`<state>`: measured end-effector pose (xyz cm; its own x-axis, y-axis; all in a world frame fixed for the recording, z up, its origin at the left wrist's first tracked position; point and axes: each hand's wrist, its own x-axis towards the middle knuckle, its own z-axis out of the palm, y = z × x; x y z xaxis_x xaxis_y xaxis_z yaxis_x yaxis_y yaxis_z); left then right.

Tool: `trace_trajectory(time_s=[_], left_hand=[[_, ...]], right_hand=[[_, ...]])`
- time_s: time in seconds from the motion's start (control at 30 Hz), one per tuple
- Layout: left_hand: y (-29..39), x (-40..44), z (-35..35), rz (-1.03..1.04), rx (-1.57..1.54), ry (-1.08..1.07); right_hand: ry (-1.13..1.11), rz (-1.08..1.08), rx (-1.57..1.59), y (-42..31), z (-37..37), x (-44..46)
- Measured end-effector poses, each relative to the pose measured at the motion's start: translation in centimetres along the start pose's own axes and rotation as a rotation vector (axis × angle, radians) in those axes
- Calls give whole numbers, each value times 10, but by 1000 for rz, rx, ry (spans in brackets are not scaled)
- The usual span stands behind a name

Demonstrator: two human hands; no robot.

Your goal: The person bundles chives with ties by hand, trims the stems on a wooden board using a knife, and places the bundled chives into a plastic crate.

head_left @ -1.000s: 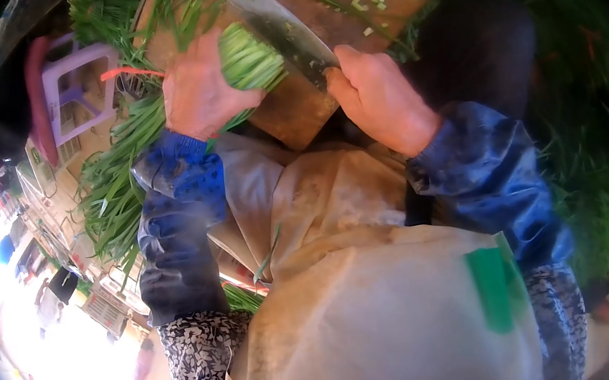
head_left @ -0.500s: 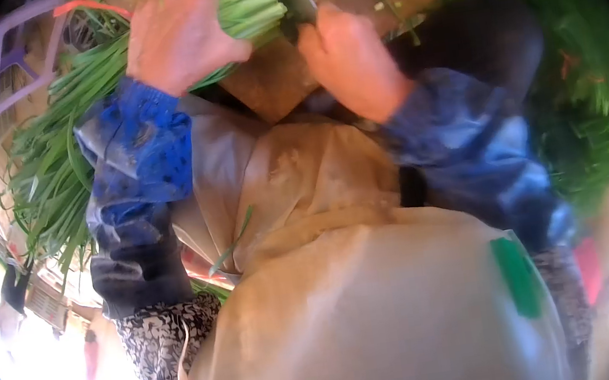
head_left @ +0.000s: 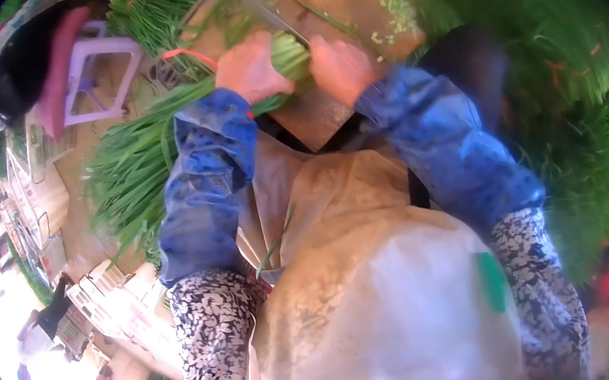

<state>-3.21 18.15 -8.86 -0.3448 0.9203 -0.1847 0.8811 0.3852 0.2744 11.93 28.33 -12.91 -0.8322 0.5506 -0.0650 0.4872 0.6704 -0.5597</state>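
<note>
Clasping leafy bundle [head_left: 152, 141] — left fingers [head_left: 260, 42], curled round it; gripping knife [head_left: 272, 16] — right fingers [head_left: 320, 52], closed.

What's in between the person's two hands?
In the head view, the pale end of the green bunch lies between the left hand and right hand, with the knife close by.

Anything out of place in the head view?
One stray green blade lies on the apron, apart from the bunch in the left hand. Brownish stains mark the apron's upper part; cut bits lie scattered on the board.
</note>
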Motion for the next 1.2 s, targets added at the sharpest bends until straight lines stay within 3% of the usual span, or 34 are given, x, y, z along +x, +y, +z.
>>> trace_trajectory(time_s=[0.13, 0.2, 0.4, 0.47, 0.5, 0.53, 0.63, 0.67, 0.7, 0.77, 0.8, 0.87, 0.93, 0.97, 1.03, 1.07, 1.1, 1.13, 1.17, 1.2], left_hand=[[1, -20, -11, 132, 6, 193], [7, -33, -40, 176, -73, 401], [28, -87, -133, 133, -218, 673], [33, -99, -147, 139, -352, 776], [34, -111, -153, 148, -456, 794], [33, -119, -157, 128, -342, 871], [42, -148, -188, 151, -288, 945], [49, -159, -192, 61, -252, 960], [55, -164, -195, 7, -213, 939], [63, -158, -199, -74, -214, 870], [61, -160, -201, -118, -236, 832], [45, -174, -186, -166, -282, 730], [19, -195, -159, 87, -481, 782], [4, -222, -150, -52, -432, 629], [1, -264, -127, -180, -720, 516], [5, -279, -105, -270, -545, 314], [18, -267, -71, 72, -1222, 447], [25, -280, -77, -53, -1197, 359], [33, -287, -78, -176, -1505, 346], [32, -290, -84, -338, -1377, 186]], right_hand=[[-8, -26, -201, 34, -11, -21], [141, -88, -333, 42, -4, -26], [-28, -65, -453, 48, 1, -29], [-77, -150, -438, 25, -33, -27], [-21, -257, -174, 5, -44, -25], [-9, -375, 112, -17, -46, -22], [-387, -331, 956, -67, -33, -4], [-560, -370, 1038, -60, -20, 10], [-740, -393, 1108, -54, -6, 27], [-758, -489, 1441, -66, 24, 30], [-540, -502, 1785, -109, 6, -10], [-521, -486, 1808, -140, -19, -45], [-449, -409, 1829, -155, -25, -68], [-433, -379, 1836, -164, -23, -75], [-923, -248, 1728, -178, -9, -78], [-1103, -135, 1636, -169, -7, -79], [-1206, 28, 1542, -143, -10, -81], [-1235, 56, 1458, -130, -8, -84], [-1265, 82, 1375, -117, -5, -85], [-1290, -78, 1386, -130, -23, -81]])
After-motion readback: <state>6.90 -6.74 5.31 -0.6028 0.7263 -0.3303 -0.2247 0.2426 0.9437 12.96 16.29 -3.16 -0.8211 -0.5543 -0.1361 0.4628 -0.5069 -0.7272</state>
